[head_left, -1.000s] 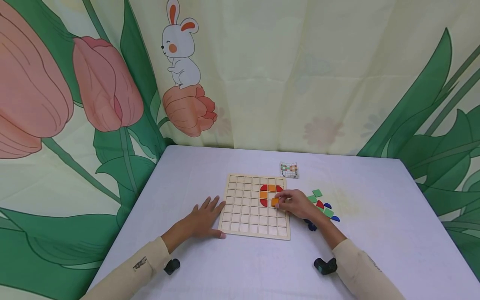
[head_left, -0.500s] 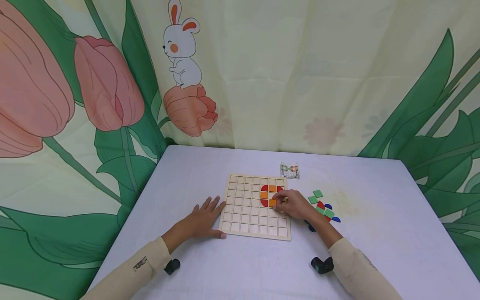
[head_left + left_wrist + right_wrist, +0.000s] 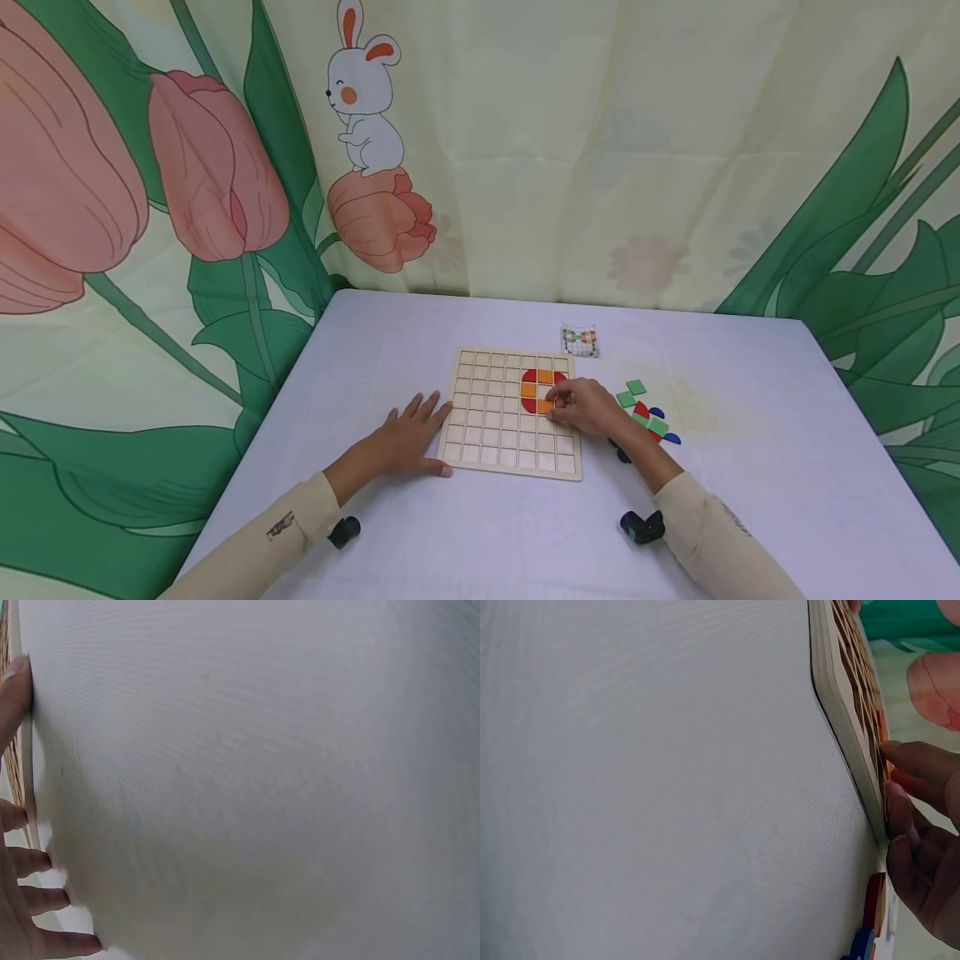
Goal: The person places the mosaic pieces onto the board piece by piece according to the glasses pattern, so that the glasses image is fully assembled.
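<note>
A light wooden grid board lies flat on the table. Red quarter-round tiles and orange square tiles fill several cells at its upper right. My right hand reaches over the board's right side, pinching an orange square tile that lies in or on a cell below the others. Its curled fingers hide part of the pattern. My left hand is spread at the board's left edge, fingertips touching the frame, thumb on the cloth near the lower corner. The left wrist view shows those fingers extended.
Loose green, red and blue tiles lie right of the board, partly behind my right forearm. A small printed pattern card sits beyond the board. White cloth covers the table; a printed curtain hangs behind.
My right hand has shifted slightly left and lowered the orange tile, which was raised and tilted, into line with its cell. My left hand has stayed in place.
</note>
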A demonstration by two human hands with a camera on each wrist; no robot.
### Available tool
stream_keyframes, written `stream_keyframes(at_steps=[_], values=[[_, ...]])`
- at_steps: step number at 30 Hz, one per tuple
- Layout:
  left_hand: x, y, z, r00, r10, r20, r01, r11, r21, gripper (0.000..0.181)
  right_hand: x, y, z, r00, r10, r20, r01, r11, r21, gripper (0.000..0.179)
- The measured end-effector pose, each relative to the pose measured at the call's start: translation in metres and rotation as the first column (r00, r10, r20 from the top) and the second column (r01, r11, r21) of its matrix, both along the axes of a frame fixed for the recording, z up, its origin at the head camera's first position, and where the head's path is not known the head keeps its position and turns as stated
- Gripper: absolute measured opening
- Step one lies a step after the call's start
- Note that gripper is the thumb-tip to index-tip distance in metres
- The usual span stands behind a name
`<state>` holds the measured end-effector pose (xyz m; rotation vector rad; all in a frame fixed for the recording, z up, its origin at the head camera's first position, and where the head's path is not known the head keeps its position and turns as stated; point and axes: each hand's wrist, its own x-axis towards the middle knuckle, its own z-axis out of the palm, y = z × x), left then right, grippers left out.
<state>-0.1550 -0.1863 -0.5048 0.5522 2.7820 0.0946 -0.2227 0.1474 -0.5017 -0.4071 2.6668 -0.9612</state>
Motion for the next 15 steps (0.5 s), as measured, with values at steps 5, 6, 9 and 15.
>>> stream_keyframes(at_steps=[5,6,9,15], values=[[-0.0005,-0.0001,0.0005,1.0,-0.003,-0.004,0.003,1.0,-0.001,0.108,-0.0003,0.0006,0.0012,1.0,0.009,0.001,-0.009,1.0,0.003,0.024],[-0.0006,0.0,0.0006,1.0,-0.003,-0.004,0.003,1.0,-0.001,0.108,-0.0004,0.0008,0.0013,1.0,0.01,0.001,-0.01,1.0,0.002,0.024],[-0.0008,0.0001,0.0006,1.0,-0.002,0.001,0.002,1.0,-0.002,0.109,-0.0003,0.0012,0.0012,1.0,0.013,0.001,-0.013,1.0,0.002,0.025],[0.0001,0.0005,0.0005,1.0,-0.001,0.004,0.001,1.0,-0.005,0.109,0.0007,0.0009,0.001,1.0,0.009,0.015,-0.009,1.0,0.001,0.025]])
